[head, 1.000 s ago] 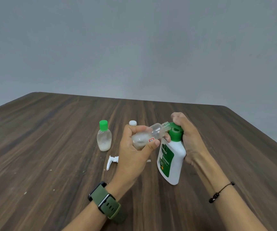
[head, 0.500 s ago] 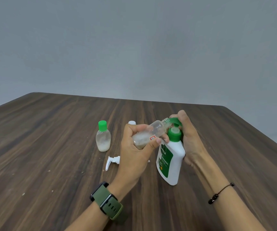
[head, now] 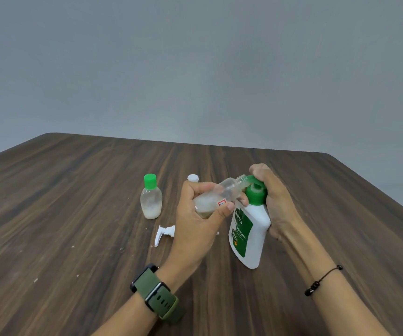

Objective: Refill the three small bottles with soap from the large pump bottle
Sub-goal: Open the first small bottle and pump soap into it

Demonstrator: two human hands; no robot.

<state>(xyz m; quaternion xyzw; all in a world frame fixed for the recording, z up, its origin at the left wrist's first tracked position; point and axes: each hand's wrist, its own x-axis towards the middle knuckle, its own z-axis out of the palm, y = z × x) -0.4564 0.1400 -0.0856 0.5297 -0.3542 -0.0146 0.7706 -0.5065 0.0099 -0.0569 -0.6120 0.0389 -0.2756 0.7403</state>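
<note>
The left hand (head: 195,214) is wrapped round a clear small bottle (head: 216,198), tipped so its open neck meets the green pump (head: 256,187) of the large pump bottle (head: 249,234). The right hand (head: 274,200) grips that bottle's top. A green-capped small bottle (head: 151,197) stands on the desk (head: 74,214) nearby.

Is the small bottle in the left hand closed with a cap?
No, the small bottle that the left hand holds has a bare open neck, tilted toward the green top of the large bottle.
</note>
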